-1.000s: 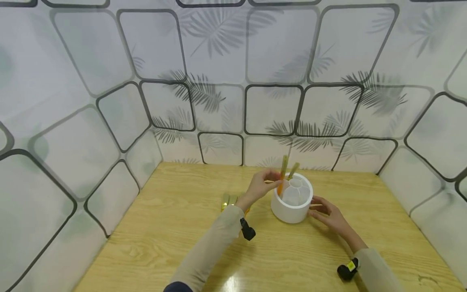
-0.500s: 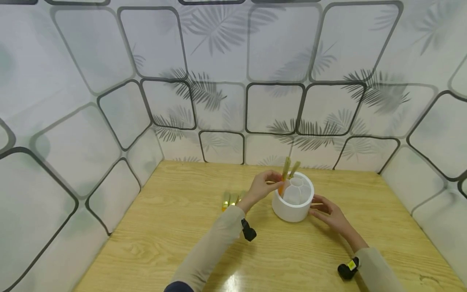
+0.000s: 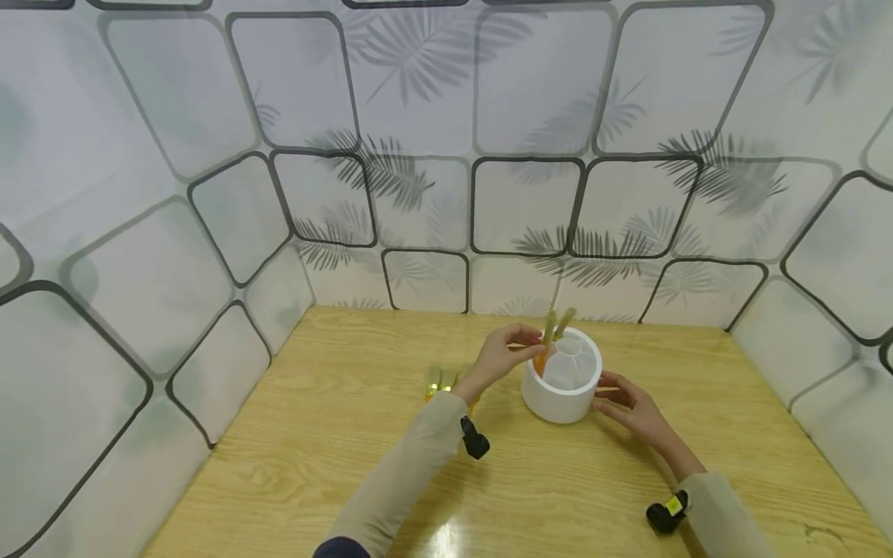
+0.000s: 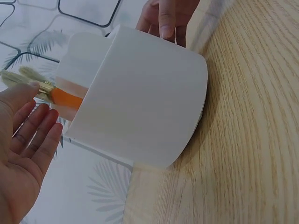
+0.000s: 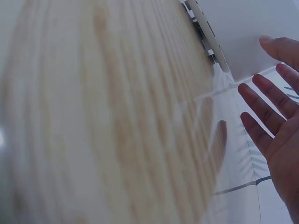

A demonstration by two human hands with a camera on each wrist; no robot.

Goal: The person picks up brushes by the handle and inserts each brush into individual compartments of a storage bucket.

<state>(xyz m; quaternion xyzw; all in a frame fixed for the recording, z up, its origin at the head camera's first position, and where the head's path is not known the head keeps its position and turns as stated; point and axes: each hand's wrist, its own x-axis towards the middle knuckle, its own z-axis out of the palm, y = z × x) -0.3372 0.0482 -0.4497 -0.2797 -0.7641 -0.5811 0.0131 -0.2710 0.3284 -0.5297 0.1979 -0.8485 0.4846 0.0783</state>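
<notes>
Brush in hand: the orange-handled brush [image 4: 66, 98] stands at the fingertips of the left grip [image 3: 498, 356], its long axis steep and a little tilted, bristles up, handle running down from the fingertips inside the rim of the white pot [image 3: 558, 404].
Left grip: thumb and fingertips lightly pinch the brush by its metal collar, just below the bristles, with a gap only as wide as the brush; the other fingers are loose, palm uncurled.
Nearer hand: the left; the right grip [image 3: 631, 408] is across the pot from the brush.
Right grip: fingers spread and relaxed, holding nothing, fingertips at the pot's right wall; whether they press on it I cannot tell.
Pot: upright on the counter [image 3: 314, 426], between the two grips, just right of the left one.
Inside the pot: a central tube [image 3: 567, 347] with compartments around it; the held brush enters on the side nearest the left grip.
Second brush: another brush [image 3: 567, 318] stands bristles up just beyond the held one, leaning right; its exact compartment is hidden.
Loose brushes: at least two brushes [image 3: 434, 380] lie left of the left grip, bristles pointing away from the person, handles mostly behind the wrist.
</notes>
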